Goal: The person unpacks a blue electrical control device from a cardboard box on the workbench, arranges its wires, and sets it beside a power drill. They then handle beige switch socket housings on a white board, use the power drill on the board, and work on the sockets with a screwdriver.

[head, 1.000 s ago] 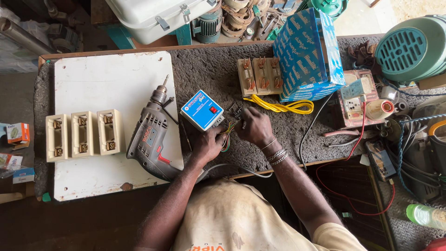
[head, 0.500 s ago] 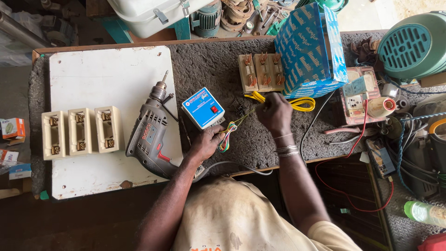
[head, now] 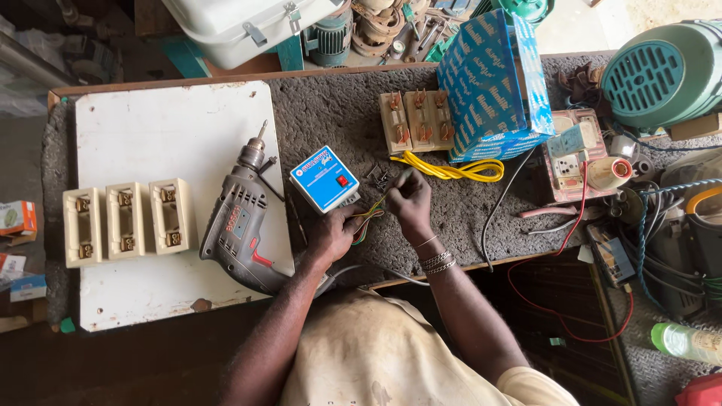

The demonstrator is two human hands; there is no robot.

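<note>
Item: small blue-and-white plastic control box [head: 325,179], on the table just beyond our left grip. Left hand [head: 332,234] pinches its coloured wire bundle [head: 366,219]; right hand [head: 408,201] pinches a thin tool at the wires. We judge steady, tight pinching best.

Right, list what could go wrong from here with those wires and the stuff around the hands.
1. The left hand pinches a bunch of coloured wires from the small blue box while the right hand works one end; a hard tug might strain them at the box.
2. Small dark screws lie loose by the right hand and could be knocked aside.
3. The electric drill lies close to the left forearm; an elbow could bump it.
</note>
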